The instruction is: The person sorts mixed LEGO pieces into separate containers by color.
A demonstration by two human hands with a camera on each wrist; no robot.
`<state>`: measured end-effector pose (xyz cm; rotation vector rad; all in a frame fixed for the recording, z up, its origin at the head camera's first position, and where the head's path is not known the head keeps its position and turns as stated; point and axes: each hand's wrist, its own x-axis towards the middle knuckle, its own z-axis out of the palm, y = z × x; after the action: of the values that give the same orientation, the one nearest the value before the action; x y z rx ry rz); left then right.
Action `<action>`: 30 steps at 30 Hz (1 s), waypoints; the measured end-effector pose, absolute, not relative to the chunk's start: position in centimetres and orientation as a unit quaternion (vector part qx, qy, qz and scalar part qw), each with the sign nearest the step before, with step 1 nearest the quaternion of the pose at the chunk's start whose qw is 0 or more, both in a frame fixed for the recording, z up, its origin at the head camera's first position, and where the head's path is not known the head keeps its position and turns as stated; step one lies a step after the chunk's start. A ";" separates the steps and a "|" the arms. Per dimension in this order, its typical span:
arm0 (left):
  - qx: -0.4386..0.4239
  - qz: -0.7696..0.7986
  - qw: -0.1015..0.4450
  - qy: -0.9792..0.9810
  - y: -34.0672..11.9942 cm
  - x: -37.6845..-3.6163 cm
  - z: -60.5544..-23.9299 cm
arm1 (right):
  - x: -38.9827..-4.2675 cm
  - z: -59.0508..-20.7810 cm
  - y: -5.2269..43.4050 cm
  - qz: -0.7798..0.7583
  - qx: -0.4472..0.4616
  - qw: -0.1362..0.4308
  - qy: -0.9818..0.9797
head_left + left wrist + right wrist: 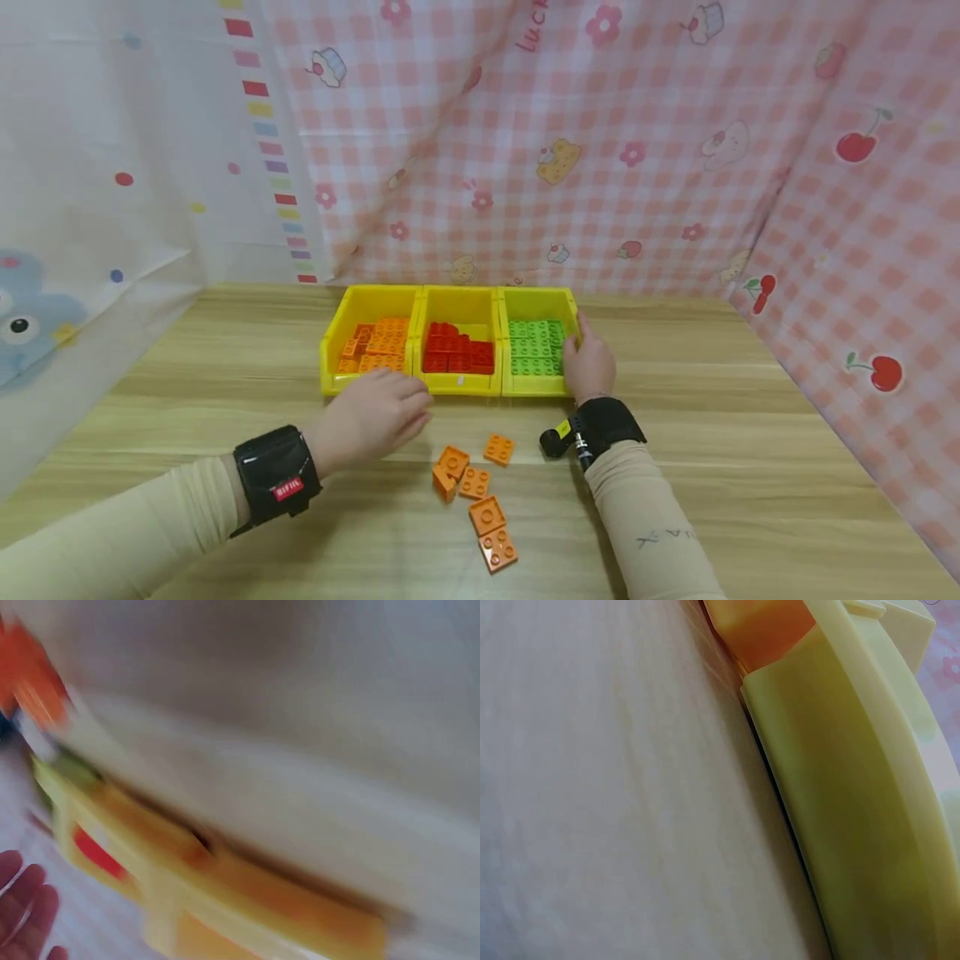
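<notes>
Three yellow bins stand side by side in a row. The left bin (333, 358) holds orange toy bricks (388, 335), the middle bin (459, 383) red bricks (457, 350), the right bin (542, 386) green bricks (531, 346). At the right bin's outer side wall, my right hand (590, 362) grips the edge between thumb and finger. My left hand (375, 417) hovers before the left bin, holding nothing; its fingers (34, 904) look loose in the blurred left wrist view. Right-hand fingers do not show in the right wrist view.
Several loose orange bricks (487, 517) lie on the wooden table (712, 433) between my forearms, some studs up, some tipped over. Behind the bins hangs a pink checked cloth (525, 208); another pale cloth (90, 208) borders the left side.
</notes>
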<state>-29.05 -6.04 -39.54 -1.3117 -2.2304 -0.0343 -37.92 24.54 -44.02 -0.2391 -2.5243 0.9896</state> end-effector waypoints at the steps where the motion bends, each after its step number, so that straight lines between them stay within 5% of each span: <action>1: -0.494 -0.001 0.256 -0.831 -5.5 -28.3 -39.8 | -37.9 -44.0 24.6 0.355 -0.086 0.209 -0.907; 7: -0.500 0.064 0.148 -0.851 -2.9 -25.6 -41.7 | -37.6 -44.2 24.8 0.356 -0.083 0.217 -0.905; 17: -0.486 -0.006 0.057 -0.872 -3.3 -24.5 -42.0 | -37.8 -43.9 24.5 0.350 -0.070 0.227 -0.906; 23: -0.465 -0.088 0.093 -0.876 -6.0 -25.2 -41.1 | -37.9 -43.9 24.4 0.353 -0.073 0.220 -0.906; 30: -0.348 -0.139 0.153 -0.914 -9.6 -30.7 -38.5 | -37.7 -43.8 24.4 0.359 -0.078 0.212 -0.905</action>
<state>-30.66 -9.57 -38.51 -0.9992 -2.6214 -0.3975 -37.69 24.41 -43.79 -0.2153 -2.5149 0.9982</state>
